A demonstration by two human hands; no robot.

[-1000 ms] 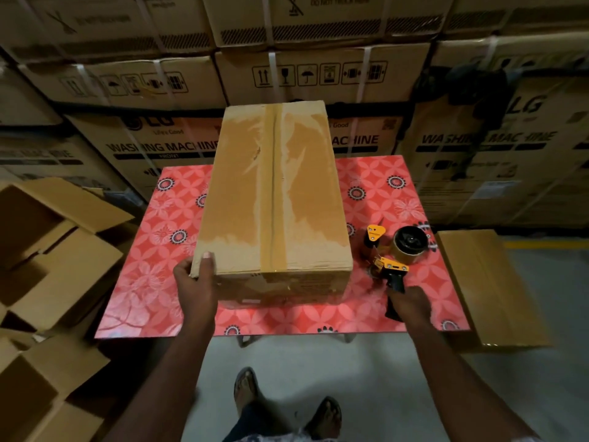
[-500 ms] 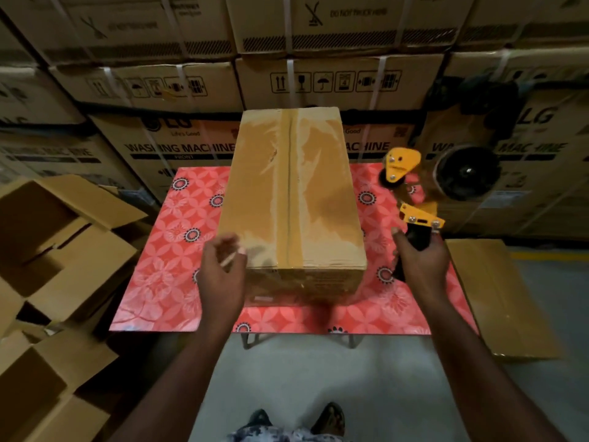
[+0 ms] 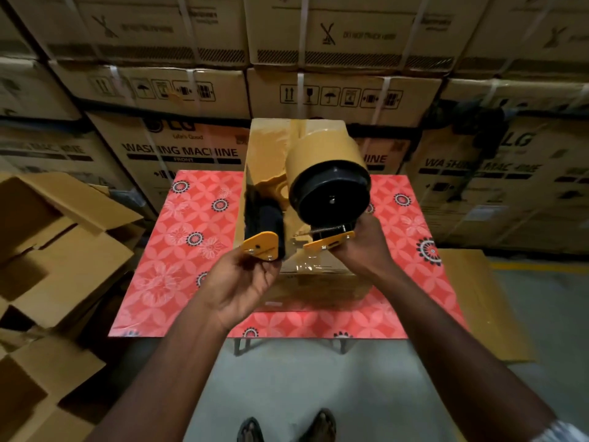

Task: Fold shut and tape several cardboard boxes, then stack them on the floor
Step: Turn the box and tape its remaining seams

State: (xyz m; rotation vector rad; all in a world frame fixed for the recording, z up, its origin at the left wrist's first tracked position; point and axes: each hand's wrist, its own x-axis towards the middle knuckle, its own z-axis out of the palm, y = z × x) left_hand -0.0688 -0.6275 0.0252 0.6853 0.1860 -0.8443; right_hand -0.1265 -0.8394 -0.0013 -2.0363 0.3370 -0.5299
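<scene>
A closed cardboard box [image 3: 267, 148] with a tape strip along its top seam stands on the red patterned table [image 3: 178, 250]. A yellow and black tape dispenser [image 3: 328, 193] with a brown tape roll is held up in front of the box, hiding most of it. My right hand [image 3: 366, 247] grips the dispenser's handle end. My left hand [image 3: 245, 279] pinches the dispenser's yellow front plate, with a stretch of clear tape between the two hands.
Open, unfolded cardboard boxes [image 3: 57, 250] pile up on the floor to the left. A closed brown box [image 3: 484, 301] sits on the floor to the right of the table. Stacked washing machine cartons [image 3: 191, 148] wall off the back. My feet [image 3: 287, 425] stand on grey floor.
My right hand lifted the tape dispenser off the table and brought it up over the box. My left hand left the box's near corner and took hold of the dispenser's front.
</scene>
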